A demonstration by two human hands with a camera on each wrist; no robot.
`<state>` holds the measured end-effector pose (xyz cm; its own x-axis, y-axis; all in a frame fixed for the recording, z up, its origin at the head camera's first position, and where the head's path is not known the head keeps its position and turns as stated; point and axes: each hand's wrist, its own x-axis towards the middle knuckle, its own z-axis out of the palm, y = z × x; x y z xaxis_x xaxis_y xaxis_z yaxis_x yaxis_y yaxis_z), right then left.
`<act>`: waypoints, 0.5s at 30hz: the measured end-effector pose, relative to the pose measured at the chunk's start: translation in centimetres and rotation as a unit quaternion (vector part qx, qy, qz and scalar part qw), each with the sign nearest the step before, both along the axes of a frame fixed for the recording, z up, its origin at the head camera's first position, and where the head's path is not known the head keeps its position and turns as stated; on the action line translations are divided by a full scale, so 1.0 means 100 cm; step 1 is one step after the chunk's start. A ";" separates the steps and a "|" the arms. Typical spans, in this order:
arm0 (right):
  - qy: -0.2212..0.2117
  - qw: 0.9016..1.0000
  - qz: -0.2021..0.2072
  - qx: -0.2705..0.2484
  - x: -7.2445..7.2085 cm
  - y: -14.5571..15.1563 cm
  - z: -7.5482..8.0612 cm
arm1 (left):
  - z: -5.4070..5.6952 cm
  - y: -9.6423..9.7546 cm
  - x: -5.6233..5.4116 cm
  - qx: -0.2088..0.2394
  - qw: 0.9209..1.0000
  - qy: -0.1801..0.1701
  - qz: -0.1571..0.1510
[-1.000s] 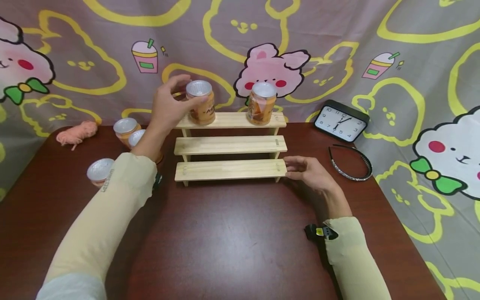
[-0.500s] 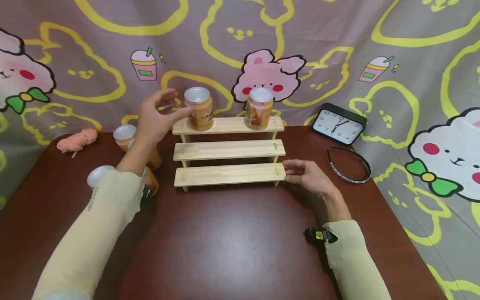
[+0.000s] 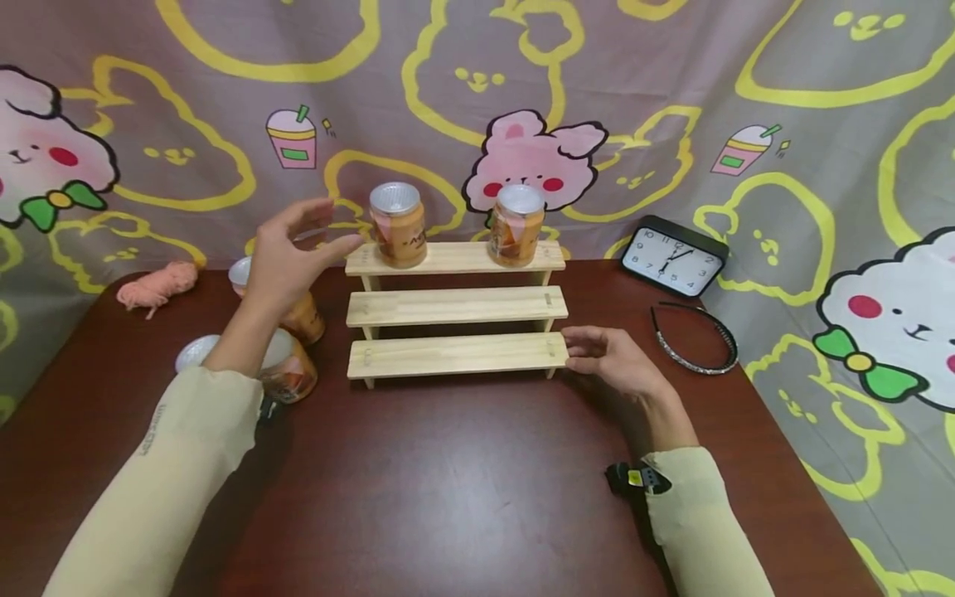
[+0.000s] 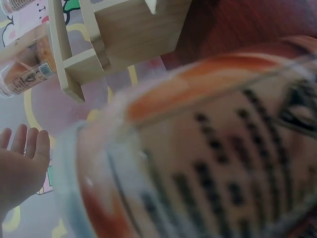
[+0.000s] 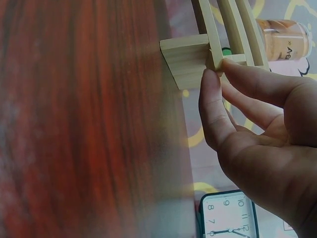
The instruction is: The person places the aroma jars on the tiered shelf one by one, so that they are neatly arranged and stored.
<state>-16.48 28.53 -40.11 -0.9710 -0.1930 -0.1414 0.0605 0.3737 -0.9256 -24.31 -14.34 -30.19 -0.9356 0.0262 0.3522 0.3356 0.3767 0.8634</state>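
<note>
My left hand (image 3: 287, 249) is off to the left of the top step, thumb and fingers spread, holding nothing. Just right of its thumb, an orange can (image 3: 399, 228) with a silver end stands on the three-step wooden rack (image 3: 457, 307). A second orange can (image 3: 517, 228) stands farther right on that same top step. My right hand (image 3: 615, 361) pinches the right end of the lowest step, with its thumb and a finger at the board's corner in the right wrist view. A large blurred can (image 4: 198, 148) fills much of the left wrist view.
Several more orange cans stand on the dark table at left, one of them (image 3: 291, 377) partly behind my left sleeve. A pink yarn bundle (image 3: 158, 286) lies at the back left. At right are a black-framed clock (image 3: 674, 255) and a headband (image 3: 697, 336). Patterned cloth hangs behind.
My left hand has let go of the left can on the top step and drawn back to the left and down. My right hand keeps its place at the rack's end.
</note>
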 end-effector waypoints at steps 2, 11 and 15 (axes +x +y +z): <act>-0.002 1.000 0.001 -0.001 0.000 0.000 0.001 | -0.002 -0.005 0.003 -0.006 1.000 -0.009 0.006; -0.009 1.000 0.002 -0.009 0.001 -0.001 0.002 | -0.007 -0.031 0.019 -0.038 0.999 -0.031 0.008; -0.008 1.000 0.004 -0.010 0.002 0.000 0.002 | -0.011 -0.041 0.024 -0.031 0.999 -0.032 0.011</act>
